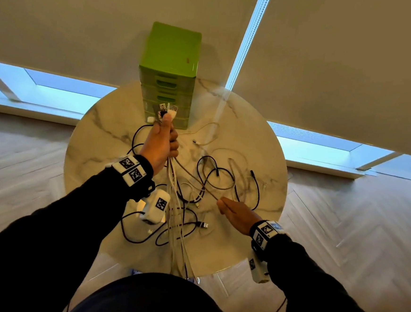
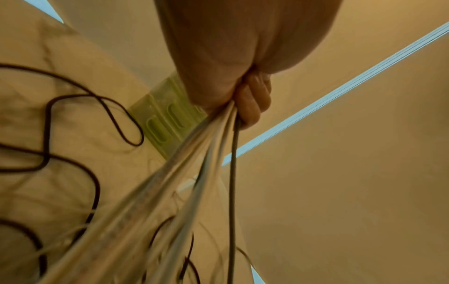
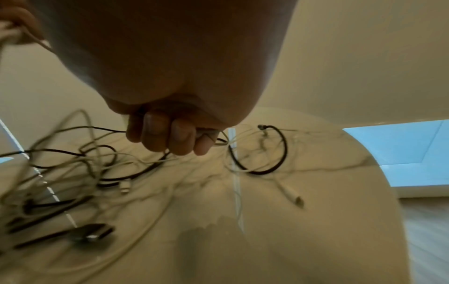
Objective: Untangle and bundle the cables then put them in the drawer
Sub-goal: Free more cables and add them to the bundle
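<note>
Pinching one grey cable [image 1: 197,178] in my right hand [image 1: 238,216] at lower centre, I am seeing it running up-left to my left hand [image 1: 161,145], which is gripping the cable ends [image 1: 167,111] before the green drawer unit [image 1: 168,79].

Cables [image 1: 173,178]: black + white, plug ends bunched in my left fist [image 1: 162,142], rest trailing in loops on table. Green drawer unit [image 1: 169,74] upright behind, drawers closed.

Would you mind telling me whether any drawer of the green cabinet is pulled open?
No, in the head view every drawer front of the green cabinet sits flush with the others.
</note>
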Action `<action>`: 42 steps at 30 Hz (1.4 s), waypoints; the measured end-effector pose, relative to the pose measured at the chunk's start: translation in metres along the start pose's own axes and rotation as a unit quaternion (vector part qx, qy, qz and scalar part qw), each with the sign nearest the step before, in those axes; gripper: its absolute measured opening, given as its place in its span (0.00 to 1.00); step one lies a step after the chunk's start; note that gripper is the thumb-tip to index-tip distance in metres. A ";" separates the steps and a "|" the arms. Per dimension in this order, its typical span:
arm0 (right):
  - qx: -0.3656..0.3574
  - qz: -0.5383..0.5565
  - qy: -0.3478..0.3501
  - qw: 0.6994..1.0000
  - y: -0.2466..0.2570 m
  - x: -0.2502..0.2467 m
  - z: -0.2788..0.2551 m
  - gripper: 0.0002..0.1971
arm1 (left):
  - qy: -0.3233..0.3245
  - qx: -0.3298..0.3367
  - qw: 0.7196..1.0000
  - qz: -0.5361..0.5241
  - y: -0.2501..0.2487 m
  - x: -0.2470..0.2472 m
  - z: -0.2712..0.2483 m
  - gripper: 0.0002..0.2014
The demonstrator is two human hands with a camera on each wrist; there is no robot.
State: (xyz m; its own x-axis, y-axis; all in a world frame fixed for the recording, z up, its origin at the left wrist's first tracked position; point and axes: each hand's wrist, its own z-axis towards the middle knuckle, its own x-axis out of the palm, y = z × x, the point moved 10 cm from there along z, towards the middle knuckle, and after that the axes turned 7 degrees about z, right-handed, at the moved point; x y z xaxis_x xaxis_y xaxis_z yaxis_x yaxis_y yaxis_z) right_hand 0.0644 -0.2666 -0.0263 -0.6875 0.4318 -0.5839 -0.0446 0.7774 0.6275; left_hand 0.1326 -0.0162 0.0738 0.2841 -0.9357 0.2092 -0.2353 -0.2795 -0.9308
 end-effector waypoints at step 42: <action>-0.084 0.040 -0.205 0.974 0.110 -0.106 0.052 0.16 | 0.031 0.034 0.989 0.138 -0.004 0.033 -0.013 0.14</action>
State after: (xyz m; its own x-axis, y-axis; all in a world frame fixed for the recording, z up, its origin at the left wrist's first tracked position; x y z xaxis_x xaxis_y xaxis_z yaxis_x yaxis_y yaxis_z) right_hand 0.1701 -0.2027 0.0778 -0.3473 0.6610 -0.6652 -0.1456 0.6628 0.7345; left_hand 0.1311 -0.0486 0.0881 0.1589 -0.9865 -0.0402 -0.2329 0.0021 -0.9725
